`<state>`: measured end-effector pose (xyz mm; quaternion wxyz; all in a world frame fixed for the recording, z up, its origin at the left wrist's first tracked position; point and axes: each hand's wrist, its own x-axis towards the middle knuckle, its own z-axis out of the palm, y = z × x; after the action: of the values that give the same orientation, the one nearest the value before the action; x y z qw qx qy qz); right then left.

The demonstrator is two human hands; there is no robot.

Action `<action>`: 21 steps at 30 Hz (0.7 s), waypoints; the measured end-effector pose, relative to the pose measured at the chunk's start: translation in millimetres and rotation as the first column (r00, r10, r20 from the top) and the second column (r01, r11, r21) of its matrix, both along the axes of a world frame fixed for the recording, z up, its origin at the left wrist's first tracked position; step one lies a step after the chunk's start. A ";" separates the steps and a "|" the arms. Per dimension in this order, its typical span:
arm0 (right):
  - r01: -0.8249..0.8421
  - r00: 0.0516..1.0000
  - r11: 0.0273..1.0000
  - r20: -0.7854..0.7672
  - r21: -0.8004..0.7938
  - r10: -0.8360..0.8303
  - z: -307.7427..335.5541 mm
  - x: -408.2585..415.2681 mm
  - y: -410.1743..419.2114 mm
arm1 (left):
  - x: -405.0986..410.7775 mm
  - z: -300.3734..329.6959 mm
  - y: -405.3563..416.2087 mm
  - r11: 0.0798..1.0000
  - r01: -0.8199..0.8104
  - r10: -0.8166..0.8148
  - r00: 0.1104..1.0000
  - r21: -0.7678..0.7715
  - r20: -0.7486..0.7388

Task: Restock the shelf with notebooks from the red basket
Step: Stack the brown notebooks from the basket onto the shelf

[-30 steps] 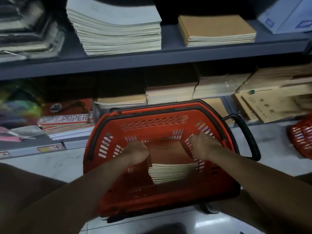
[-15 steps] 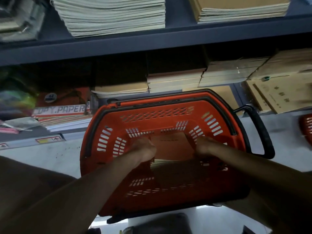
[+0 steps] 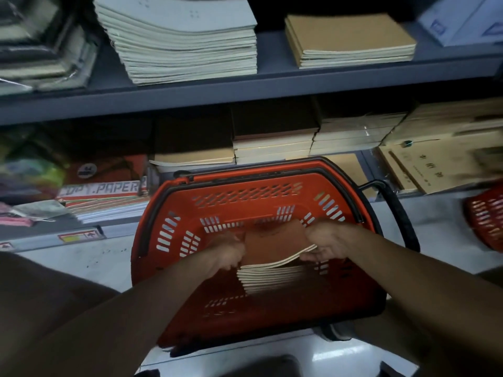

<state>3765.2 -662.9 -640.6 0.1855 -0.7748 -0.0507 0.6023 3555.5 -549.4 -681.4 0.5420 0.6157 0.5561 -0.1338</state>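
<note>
A red basket (image 3: 245, 202) with black handles sits on the floor in front of the shelf (image 3: 245, 88). Inside it lies a stack of brown-covered notebooks (image 3: 272, 276). My left hand (image 3: 227, 250) grips the left side of the upper notebooks (image 3: 272, 240). On their right side, my right hand (image 3: 326, 240) lifts them, so that edge tilts up off the rest of the stack. The shelf holds a brown notebook stack (image 3: 351, 39) on the upper board and more brown stacks (image 3: 275, 148) on the lower one.
A tall pale notebook stack (image 3: 185, 44) fills the upper shelf's middle. Copy paper packs (image 3: 103, 191) lie at lower left, brown envelopes (image 3: 424, 164) at lower right. A second red basket (image 3: 487, 219) stands at the right edge. A white box (image 3: 462, 20) sits top right.
Both hands stayed on the notebook stack in the basket; my right hand has raised the right edge of the top few notebooks. The camera tilted back up toward the shelf.
</note>
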 end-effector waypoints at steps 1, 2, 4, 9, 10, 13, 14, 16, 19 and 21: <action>0.027 1.000 0.999 -0.006 0.022 -0.027 5.6 -2.4 -1.7 | -0.1 1.0 -0.7 1.000 -0.001 0.001 1.000 -0.002 -0.013; 0.057 0.998 0.997 -0.010 0.042 -0.057 12.2 -4.1 -3.5 | -0.6 1.1 -0.9 1.000 -0.007 0.007 1.000 -0.015 -0.023; 0.108 0.994 0.991 -0.024 0.077 -0.106 26.7 -6.2 -8.5 | -3.0 2.5 -2.8 1.000 -0.015 0.014 0.999 -0.025 -0.042; 0.135 0.989 0.974 -0.088 0.182 -0.120 59.2 -12.9 -26.1 | -14.5 21.8 -18.0 0.999 0.027 -0.029 0.993 -0.023 -0.117; 0.136 0.988 0.970 -0.101 0.201 -0.118 66.0 -14.4 -29.4 | -15.1 28.5 -22.9 0.997 -0.023 0.016 0.996 -0.077 -0.087; 0.120 0.990 0.961 -0.097 0.249 -0.098 81.5 -17.6 -40.0 | -15.8 54.2 -42.2 0.955 -0.134 0.158 0.985 -0.265 0.068; 0.114 0.991 0.959 -0.095 0.260 -0.092 85.3 -19.4 -44.3 | -16.3 61.5 -49.0 0.943 -0.159 0.202 0.971 -0.291 0.126; 0.106 0.993 0.957 -0.079 0.269 -0.088 89.9 -22.3 -54.2 | -17.4 73.2 -60.7 0.927 -0.242 0.312 0.922 -0.288 0.229; 0.106 0.992 0.951 -0.095 0.291 -0.081 99.3 -24.0 -70.7 | -16.7 88.9 -71.9 0.918 -0.323 0.386 0.859 -0.228 0.336; 0.099 0.989 0.943 -0.132 0.319 -0.059 110.2 -23.0 -81.6 | -16.2 97.7 -77.4 0.938 -0.303 0.346 0.866 -0.170 0.361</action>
<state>3742.2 -744.5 -530.4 0.3373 -0.6972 -0.1067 0.6235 3539.2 -626.9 -583.7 0.6878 0.4972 0.5262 0.0530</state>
